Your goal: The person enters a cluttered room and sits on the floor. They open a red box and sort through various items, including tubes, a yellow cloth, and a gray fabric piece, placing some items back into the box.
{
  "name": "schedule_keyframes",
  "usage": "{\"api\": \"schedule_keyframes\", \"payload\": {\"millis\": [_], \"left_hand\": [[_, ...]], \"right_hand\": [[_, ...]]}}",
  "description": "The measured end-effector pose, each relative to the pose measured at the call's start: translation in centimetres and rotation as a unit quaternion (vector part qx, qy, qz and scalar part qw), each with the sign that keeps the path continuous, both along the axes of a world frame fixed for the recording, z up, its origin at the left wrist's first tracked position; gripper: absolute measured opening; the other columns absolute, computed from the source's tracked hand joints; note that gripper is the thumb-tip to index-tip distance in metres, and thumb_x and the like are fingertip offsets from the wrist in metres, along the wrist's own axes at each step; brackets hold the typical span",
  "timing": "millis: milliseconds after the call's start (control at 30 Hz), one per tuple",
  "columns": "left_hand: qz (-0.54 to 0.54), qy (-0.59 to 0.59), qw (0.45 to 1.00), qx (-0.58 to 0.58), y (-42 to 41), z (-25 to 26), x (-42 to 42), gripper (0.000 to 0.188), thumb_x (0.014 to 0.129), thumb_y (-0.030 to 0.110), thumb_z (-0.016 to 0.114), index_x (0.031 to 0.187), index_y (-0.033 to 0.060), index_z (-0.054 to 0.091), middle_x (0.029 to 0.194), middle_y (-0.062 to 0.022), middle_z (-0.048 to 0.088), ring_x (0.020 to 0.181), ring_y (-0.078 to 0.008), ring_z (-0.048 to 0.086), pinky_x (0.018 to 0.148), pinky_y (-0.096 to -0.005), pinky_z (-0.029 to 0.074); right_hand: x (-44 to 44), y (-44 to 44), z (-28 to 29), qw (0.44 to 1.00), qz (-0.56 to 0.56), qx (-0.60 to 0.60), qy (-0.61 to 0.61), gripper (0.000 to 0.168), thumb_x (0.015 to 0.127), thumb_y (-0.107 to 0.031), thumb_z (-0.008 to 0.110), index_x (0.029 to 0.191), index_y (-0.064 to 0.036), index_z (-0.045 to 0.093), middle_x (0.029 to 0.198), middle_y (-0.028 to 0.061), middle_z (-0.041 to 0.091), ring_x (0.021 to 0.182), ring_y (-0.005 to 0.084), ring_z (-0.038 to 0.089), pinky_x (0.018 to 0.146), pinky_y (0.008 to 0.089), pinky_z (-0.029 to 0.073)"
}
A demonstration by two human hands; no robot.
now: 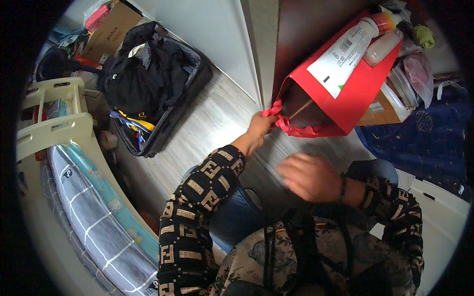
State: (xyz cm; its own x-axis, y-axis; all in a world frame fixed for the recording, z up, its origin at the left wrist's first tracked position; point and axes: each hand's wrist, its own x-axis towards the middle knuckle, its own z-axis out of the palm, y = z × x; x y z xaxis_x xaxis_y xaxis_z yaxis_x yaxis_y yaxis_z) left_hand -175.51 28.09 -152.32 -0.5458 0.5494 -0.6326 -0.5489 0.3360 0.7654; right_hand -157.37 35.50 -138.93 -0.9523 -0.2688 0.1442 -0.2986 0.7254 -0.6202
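My left hand (263, 124) grips a red ribbon (285, 125) at the mouth of a red paper gift bag (364, 90). The bag lies on its side with its dark opening towards me. On its upper side rest a white squeeze tube (342, 55) with printing and a whitish bottle (383, 48). My right hand (309, 177), blurred, hovers over the floor below the bag, apart from it; no object shows in it.
An unzipped black suitcase (202, 70) with dark clothes lies on the floor at the upper left. Left stands a cream plastic rack (55, 129) beside checked padding (100, 222). A cardboard box (385, 107) and dark blue cloth (426, 144) are at right. A wall edge (264, 48) rises ahead.
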Motion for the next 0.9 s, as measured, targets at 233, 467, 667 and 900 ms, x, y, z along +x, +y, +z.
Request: {"api": "schedule_keyframes", "payload": {"millis": [233,467,667,900], "left_hand": [[-0.407,0.288,0.863,-0.086,-3.7,3.1,-6.3,0.025,0.078,0.006,0.056,0.103,0.0078,0.059,0.068,-0.0077,0.062,0.063,-0.0165,0.061,0.055,-0.0295,0.046],[-0.570,0.412,0.710,-0.040,-4.7,3.0,-7.0,0.021,0.075,0.009,0.064,0.095,0.0080,0.061,0.073,-0.0104,0.063,0.070,-0.0175,0.061,0.065,-0.0313,0.045],[-0.531,0.225,0.812,0.088,-4.8,3.9,-7.5,0.016,0.076,0.007,0.066,0.091,0.0029,0.062,0.078,-0.0038,0.065,0.075,-0.0118,0.059,0.070,-0.0287,0.046],[-0.267,-0.068,0.955,0.114,-4.2,2.7,-7.1,0.018,0.078,-0.001,0.064,0.095,0.0024,0.059,0.080,-0.0058,0.062,0.062,-0.0130,0.059,0.065,-0.0263,0.053]], "right_hand": [[-0.6,-1.0,-7.6,0.943,-0.233,-0.130,-0.200,0.077,0.079,-0.023,0.057,0.135,0.008,0.014,0.106,0.0223,0.057,0.094,0.0372,0.058,0.079,0.0439,0.046],[-5.8,-1.9,-11.0,0.907,-0.270,0.055,-0.320,0.069,0.077,-0.024,0.057,0.130,0.007,0.025,0.084,0.0180,0.065,0.080,0.0373,0.062,0.074,0.0435,0.049],[-4.5,-3.0,-14.8,0.897,-0.095,0.233,-0.364,0.019,0.073,-0.021,0.057,0.076,-0.004,0.064,0.078,0.0172,0.065,0.075,0.0333,0.064,0.066,0.0460,0.050],[-3.5,-3.0,-14.0,0.953,-0.068,0.185,-0.228,0.021,0.077,-0.024,0.054,0.068,-0.007,0.063,0.068,0.0142,0.062,0.067,0.0327,0.062,0.061,0.0427,0.048]]}}
